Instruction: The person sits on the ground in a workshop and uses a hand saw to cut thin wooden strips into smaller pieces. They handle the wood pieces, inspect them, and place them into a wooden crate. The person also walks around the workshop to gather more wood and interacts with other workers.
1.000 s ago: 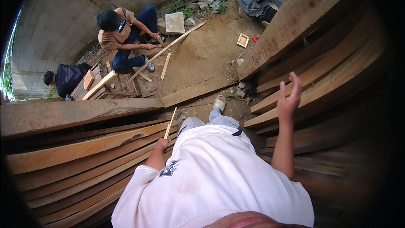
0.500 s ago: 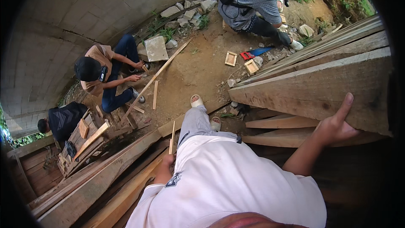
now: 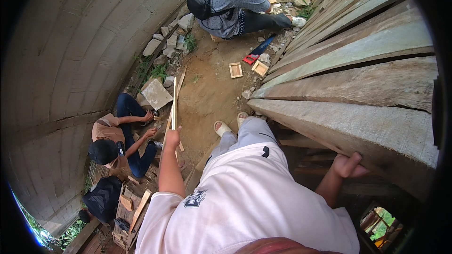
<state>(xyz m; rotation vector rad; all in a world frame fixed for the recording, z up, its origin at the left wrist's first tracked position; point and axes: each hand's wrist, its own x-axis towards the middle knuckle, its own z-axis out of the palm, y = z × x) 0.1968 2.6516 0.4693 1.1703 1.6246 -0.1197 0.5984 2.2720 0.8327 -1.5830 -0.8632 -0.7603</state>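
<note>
Thin wooden strips (image 3: 174, 103) stand up out of my left hand (image 3: 173, 137), whose fingers are closed around their lower end. My left arm reaches forward, beside the narrow dirt path. To the right, my right hand (image 3: 347, 165) is at the lower edge of a thick, weathered wooden plank (image 3: 339, 122), fingers bent against it. Part of that grip is hidden under the plank. Both of my feet, in pale sandals, are on the dirt ahead.
A crouching person (image 3: 108, 136) works at the left near a stone slab (image 3: 157, 95). Another person (image 3: 230, 4) sits farther ahead. Two small wooden frames (image 3: 235, 70) and a red-handled saw (image 3: 251, 59) lie on the path. A block wall (image 3: 84, 56) rises on the left; stacked planks (image 3: 358, 66) line the right.
My left hand has risen and moved forward with the strips. My right hand has shifted left and lower along the plank. My view has turned, and my rear foot has come forward.
</note>
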